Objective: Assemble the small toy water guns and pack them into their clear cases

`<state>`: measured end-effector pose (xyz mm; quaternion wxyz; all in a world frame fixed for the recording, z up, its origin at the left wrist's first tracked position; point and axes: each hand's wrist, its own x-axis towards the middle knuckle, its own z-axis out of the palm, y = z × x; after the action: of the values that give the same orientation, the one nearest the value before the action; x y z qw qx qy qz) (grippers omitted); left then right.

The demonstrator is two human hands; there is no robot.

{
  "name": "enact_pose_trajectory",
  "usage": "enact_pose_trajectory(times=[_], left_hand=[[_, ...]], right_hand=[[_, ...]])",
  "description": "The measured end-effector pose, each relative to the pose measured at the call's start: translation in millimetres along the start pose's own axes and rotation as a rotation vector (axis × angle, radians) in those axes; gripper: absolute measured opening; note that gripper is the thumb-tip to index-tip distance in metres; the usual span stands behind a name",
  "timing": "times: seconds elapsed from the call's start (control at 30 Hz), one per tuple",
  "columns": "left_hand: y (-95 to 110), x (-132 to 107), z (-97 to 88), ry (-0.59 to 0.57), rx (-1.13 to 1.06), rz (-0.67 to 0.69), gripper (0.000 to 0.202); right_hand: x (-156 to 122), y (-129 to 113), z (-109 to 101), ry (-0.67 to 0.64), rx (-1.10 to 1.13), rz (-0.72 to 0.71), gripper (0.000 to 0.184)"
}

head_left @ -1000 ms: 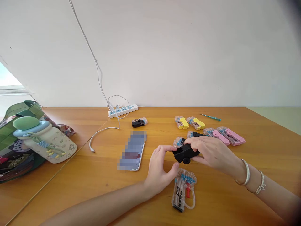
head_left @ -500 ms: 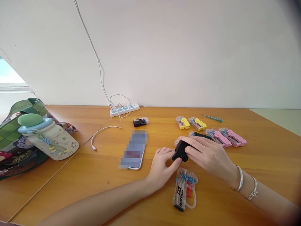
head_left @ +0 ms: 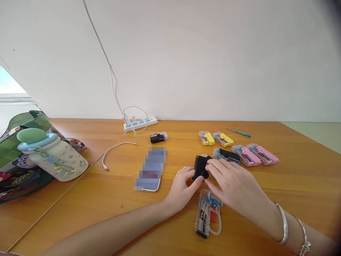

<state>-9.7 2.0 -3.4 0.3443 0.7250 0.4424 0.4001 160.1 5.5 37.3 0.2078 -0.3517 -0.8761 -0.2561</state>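
Two bare hands meet over the right half of a wooden table (head_left: 119,188), toward its near edge, around a small black plastic part (head_left: 198,166) held upright just above the surface. The left hand (head_left: 181,187) clamps its lower left side between thumb and fingers, the thumb beside a round knob. The right hand (head_left: 236,181) has its fingertips bunched and closed on the right side, partly hiding it. A clear toy water gun (head_left: 203,217) lies just below the hands, closer to the near edge; pink toys (head_left: 247,155) lie beyond, toward the right edge. For good control, a steady left pinch with the thumb off the knob seems wise, letting the right fingertips work gently; squeezing hard could make the smooth-looking part slip or twist.
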Motion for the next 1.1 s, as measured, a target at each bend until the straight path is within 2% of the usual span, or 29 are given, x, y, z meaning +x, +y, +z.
enact_pose_trajectory(times=[0.17,0.3,0.67,0.93,1.1], left_hand=[[-0.5,-1.4,0.4,-0.024,0.03,-0.014,0.033],[-0.6,-0.8,1.0,-0.032,0.059,-0.014,0.036],[-0.8,0.0,1.8,-0.021,0.084,-0.045,0.037],[2.3,0.1,1.3,-0.007,0.091,-0.127,0.038],[0.9,0.1,1.5,0.017,0.086,-0.138,0.036]], right_hand=[[-0.2,-4.0,3.5,-0.029,-0.059,-0.011,0.015],[-0.9,-6.5,8.6,0.001,-0.085,-0.029,0.015],[-6.2,-23.4,23.1,0.038,-0.221,0.039,0.016],[-3.5,-28.6,25.3,-0.031,-0.249,0.06,0.009],[-2.1,-30.7,24.5,-0.027,-0.245,0.062,0.01]])
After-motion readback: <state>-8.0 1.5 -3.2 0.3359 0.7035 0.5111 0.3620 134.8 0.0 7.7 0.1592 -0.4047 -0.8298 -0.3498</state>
